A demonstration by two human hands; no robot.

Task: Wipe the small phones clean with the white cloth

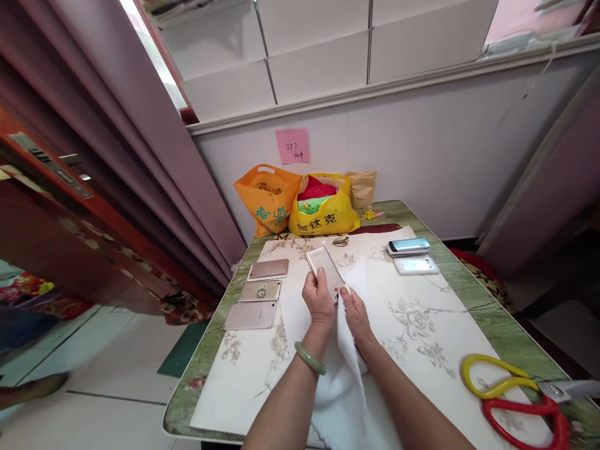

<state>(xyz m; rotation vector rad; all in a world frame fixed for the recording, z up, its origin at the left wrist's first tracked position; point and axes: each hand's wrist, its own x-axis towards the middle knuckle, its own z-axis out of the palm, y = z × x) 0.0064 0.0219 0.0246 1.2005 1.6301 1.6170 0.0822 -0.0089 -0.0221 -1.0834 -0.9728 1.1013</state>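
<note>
My left hand (317, 299) is closed round the lower end of a pale phone (324, 267), held tilted above the table. A green bangle (309, 358) sits on that wrist. My right hand (356, 315) grips a white cloth (342, 381) and presses a corner of it against the phone's lower right edge. The cloth hangs down between my forearms onto the flowered white sheet (422, 325) that covers the table.
Three phones (259, 290) lie face down in a column at the left. Two more devices (410, 247) sit at the far right. Orange (267, 200) and yellow (321, 215) bags stand at the wall. Yellow and red scissors (515, 400) lie near right. The green table edge (187, 400) drops to the floor.
</note>
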